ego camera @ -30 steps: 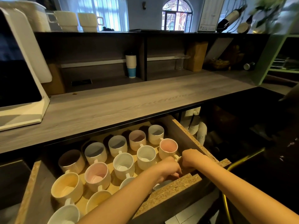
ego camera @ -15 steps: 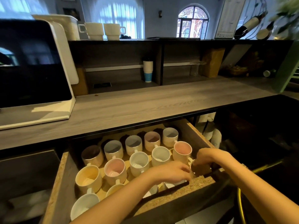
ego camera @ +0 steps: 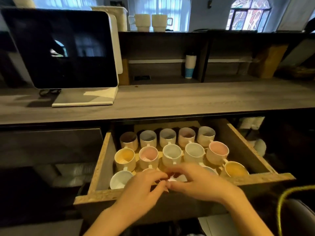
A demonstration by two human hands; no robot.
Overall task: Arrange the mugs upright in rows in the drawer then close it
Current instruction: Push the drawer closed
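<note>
The wooden drawer is pulled open below the countertop. Mugs stand upright in it in rows: a back row, a middle row with a pink-lined mug at its right end, and a front row with a white mug on the left and a yellow-lined mug on the right. My left hand and my right hand meet over the middle of the front row, blurred, fingers curled down. They hide the mugs beneath; a bit of white rim shows between the fingertips.
A grey countertop overhangs the drawer's back. A dark screen stands on it at the left. Two mugs sit on the top shelf, a paper cup stack in the niche. A yellow cable curves at lower right.
My right hand left the yellow-lined mug at the front right corner and moved left to the middle. My left hand stayed over the front row. My view swung to face the drawer squarely.
</note>
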